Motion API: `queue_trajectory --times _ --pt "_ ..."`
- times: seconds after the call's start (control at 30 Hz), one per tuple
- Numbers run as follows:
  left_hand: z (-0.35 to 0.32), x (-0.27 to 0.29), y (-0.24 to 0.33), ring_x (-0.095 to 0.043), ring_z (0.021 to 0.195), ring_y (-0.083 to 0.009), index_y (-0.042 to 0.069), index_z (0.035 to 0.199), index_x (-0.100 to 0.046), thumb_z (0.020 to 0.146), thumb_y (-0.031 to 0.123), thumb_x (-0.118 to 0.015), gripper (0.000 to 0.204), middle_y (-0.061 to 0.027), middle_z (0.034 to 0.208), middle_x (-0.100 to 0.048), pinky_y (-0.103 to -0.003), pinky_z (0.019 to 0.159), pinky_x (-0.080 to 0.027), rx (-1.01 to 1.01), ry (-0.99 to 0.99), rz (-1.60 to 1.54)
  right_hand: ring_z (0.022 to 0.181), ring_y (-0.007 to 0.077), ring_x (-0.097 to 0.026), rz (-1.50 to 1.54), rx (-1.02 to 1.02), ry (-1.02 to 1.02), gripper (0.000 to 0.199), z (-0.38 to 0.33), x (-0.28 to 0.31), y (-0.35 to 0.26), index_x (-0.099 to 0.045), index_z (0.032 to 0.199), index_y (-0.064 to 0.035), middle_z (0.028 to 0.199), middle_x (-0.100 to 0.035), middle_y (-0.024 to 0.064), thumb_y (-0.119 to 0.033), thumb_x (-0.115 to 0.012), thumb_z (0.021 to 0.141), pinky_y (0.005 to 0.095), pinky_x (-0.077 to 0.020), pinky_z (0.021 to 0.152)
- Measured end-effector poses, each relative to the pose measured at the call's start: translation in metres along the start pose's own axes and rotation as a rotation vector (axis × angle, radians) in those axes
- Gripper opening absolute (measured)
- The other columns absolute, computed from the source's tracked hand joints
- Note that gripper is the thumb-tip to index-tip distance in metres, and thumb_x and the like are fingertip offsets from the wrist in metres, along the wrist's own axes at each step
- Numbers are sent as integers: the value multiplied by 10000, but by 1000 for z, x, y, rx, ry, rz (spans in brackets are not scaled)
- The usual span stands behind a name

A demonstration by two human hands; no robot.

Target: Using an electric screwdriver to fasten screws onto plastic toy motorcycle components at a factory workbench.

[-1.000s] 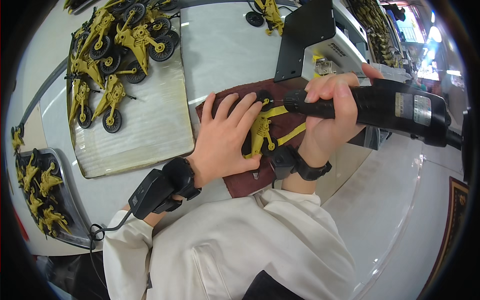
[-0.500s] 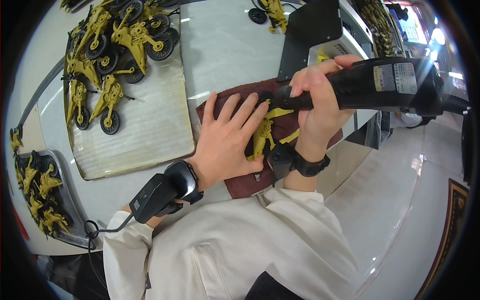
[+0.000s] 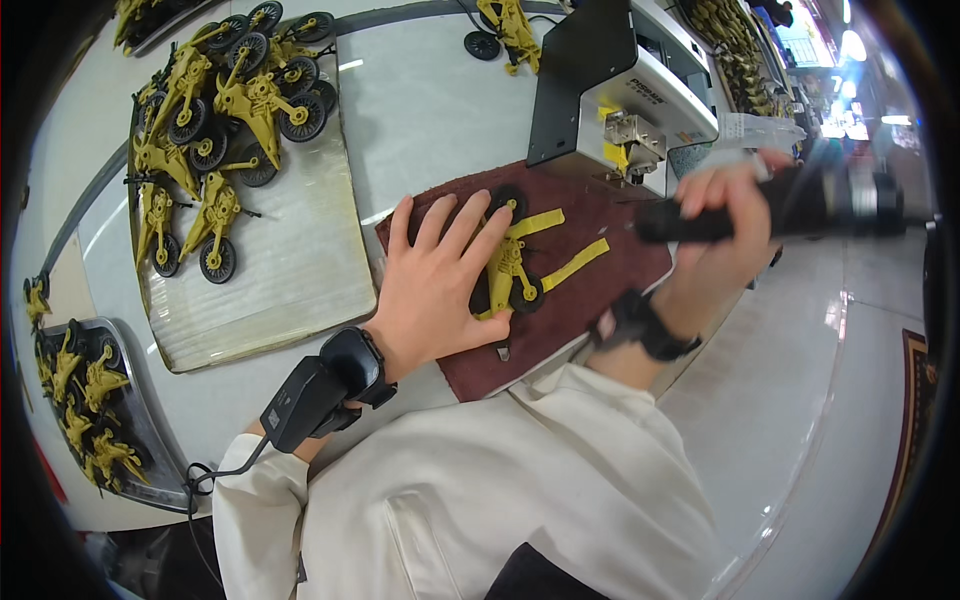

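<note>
Meanwhile, the left hand (image 3: 430,275), fingers spread across the left edge of the mat (image 3: 540,335), steadied a yellow model (image 3: 507,262), 2 wheels (image 3: 530,298) on, further fastening unclear; the right hand (image 3: 730,207) gripped a driver (image 3: 810,205).

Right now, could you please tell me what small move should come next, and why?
I would probably bring the black screwdriver toward the metal fitting on the box: the right hand holds its tip clear of the yellow motorcycle model, near that fitting, while the left hand rests against the model on the red cloth.
</note>
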State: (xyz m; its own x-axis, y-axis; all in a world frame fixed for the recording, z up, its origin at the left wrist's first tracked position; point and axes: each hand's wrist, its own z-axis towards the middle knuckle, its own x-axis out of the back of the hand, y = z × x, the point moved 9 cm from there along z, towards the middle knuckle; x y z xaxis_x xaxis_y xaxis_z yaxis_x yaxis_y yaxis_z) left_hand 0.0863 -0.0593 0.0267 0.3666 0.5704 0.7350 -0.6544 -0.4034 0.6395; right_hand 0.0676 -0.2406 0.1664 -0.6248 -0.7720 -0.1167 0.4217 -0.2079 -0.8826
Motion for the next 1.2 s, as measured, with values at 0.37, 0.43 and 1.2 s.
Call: queue_trajectory --times 0.37,0.43,1.2 --pt "-2 1 2 -361 1207 -329 104 1329 -404 557 365 -706 869 -123 1341 -399 -540 1037 -206 -13 9 10 508 191 -530 137 118 -230 473 -91 -11 -12 -289 1206 -1 654 -539 106 20 -532 800 348 -464 511" --pt "-3 0 3 -362 1207 -331 104 1330 -402 556 365 -706 872 -122 1342 -398 -541 1038 -207 -13 4 10 510 188 -528 131 85 -212 473 -94 -10 -3 -291 1203 -1 651 -536 103 16 -542 802 343 -464 512" --pt "-1 -2 0 -356 1209 -336 106 1333 -395 553 372 -704 880 -122 1346 -392 -554 1037 -208 -10 -5 26 565 192 -539 205 -11 -305 430 -94 -21 14 -353 1085 -53 712 -548 119 98 -577 751 326 -482 542"
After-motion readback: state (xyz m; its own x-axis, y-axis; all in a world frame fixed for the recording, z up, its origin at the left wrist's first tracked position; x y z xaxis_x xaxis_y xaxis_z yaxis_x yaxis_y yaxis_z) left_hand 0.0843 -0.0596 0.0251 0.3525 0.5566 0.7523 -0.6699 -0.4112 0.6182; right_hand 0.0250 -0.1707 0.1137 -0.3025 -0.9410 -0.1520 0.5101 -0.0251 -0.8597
